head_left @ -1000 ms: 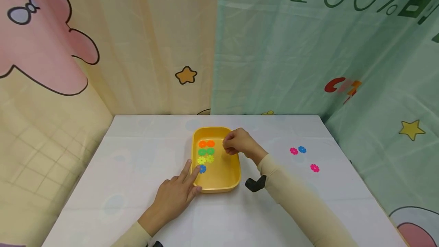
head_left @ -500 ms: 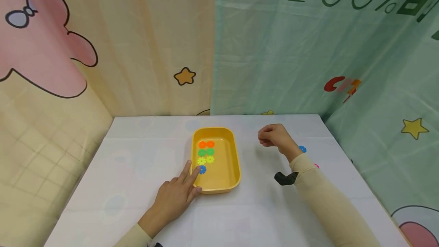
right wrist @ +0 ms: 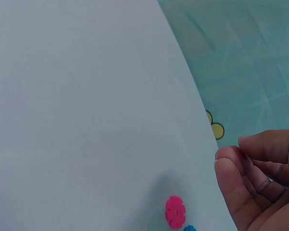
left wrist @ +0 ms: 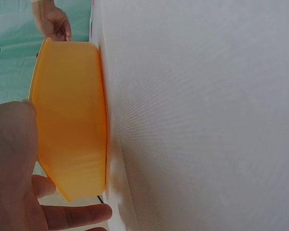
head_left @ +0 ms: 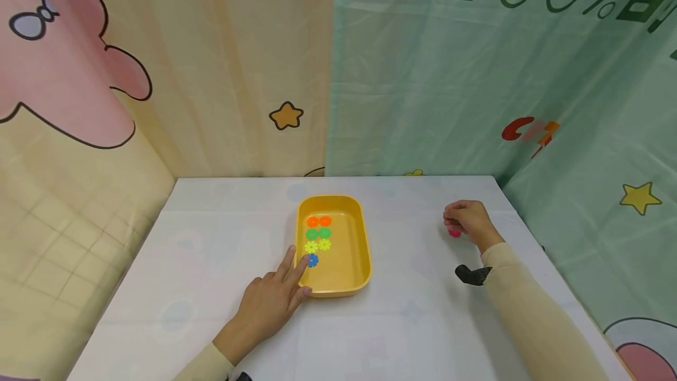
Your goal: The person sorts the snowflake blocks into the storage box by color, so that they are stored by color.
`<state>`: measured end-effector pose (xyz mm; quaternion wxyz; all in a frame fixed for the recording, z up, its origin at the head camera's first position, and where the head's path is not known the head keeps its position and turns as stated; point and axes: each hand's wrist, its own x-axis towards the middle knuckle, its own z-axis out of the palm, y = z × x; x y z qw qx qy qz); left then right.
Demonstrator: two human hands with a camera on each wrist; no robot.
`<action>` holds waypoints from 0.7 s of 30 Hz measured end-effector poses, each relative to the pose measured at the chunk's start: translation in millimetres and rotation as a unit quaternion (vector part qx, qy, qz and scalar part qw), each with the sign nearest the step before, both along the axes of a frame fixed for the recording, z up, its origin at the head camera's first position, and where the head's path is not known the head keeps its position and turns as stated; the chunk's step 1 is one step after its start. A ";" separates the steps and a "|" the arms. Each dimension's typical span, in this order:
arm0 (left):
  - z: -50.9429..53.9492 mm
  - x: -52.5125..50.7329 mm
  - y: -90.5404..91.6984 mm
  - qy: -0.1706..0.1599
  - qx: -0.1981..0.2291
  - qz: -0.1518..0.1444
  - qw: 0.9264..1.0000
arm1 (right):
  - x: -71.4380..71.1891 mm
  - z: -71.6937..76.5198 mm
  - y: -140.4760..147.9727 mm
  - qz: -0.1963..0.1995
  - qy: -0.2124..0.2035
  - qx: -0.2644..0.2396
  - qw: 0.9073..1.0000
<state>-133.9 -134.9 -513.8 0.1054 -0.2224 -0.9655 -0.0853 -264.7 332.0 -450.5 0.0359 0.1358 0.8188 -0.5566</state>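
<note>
With its fingers mostly straight, my left hand [head_left: 267,304] rests on the near left rim of a yellow tray [head_left: 346,266]. Flower-shaped plastic pieces lie in the tray: an orange pair [head_left: 319,221], a green pair [head_left: 318,233], a yellow pair [head_left: 317,246] and one blue piece [head_left: 312,260] beside my fingertip. My right hand [head_left: 471,219] hovers over a pink flower piece [head_left: 454,233] on the table. The right wrist view shows its fingers loosely bent, thumb near the index fingertip, holding nothing visible. A blue flower piece [right wrist: 190,228] peeks in beside the pink one.
A white cloth covers the table [head_left: 402,322]. Beige and green printed curtains [head_left: 412,87] hang behind it and at both sides. A black wrist strap part [head_left: 471,275] hangs from my right sleeve.
My right hand has left the tray's right rim and moved right to the loose flower pieces, which it and its sleeve now partly cover. My left hand stays at the tray.
</note>
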 end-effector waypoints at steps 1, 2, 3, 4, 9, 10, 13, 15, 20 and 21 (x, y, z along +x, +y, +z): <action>0.0 0.0 -0.1 0.000 0.000 0.000 1.000 | 0.7 -1.1 4.1 -0.005 -0.001 0.004 1.000; 0.0 0.0 -0.1 0.001 0.000 -0.001 1.000 | 1.7 -2.1 7.8 -0.009 -0.001 0.008 1.000; -0.1 0.1 -0.1 0.003 0.000 -0.001 1.000 | 2.8 -3.0 11.2 -0.013 0.000 0.011 1.000; -0.1 0.1 -0.2 0.004 0.000 -0.001 1.000 | 3.9 -4.0 14.7 -0.016 0.000 0.013 1.000; -0.8 0.4 -0.4 0.005 0.000 -0.001 1.000 | 8.6 -12.7 28.7 -0.037 -0.002 0.003 0.999; -0.9 0.4 -0.4 0.004 0.000 0.000 1.000 | 9.3 -14.6 31.2 -0.043 -0.003 -0.002 0.999; -1.2 0.3 -0.4 0.004 -0.001 0.000 1.000 | 11.5 -19.1 37.8 -0.058 -0.004 -0.011 0.998; -1.0 0.2 -0.2 0.005 0.000 -0.002 1.000 | 12.5 -20.8 41.2 -0.067 -0.005 -0.015 0.998; -0.4 0.7 -0.1 0.001 0.002 -0.001 1.000 | 14.3 -23.4 46.8 -0.081 -0.007 0.001 0.997; -0.3 0.8 -0.1 0.000 0.001 0.000 1.000 | 14.7 -23.9 47.3 -0.083 -0.008 0.007 0.996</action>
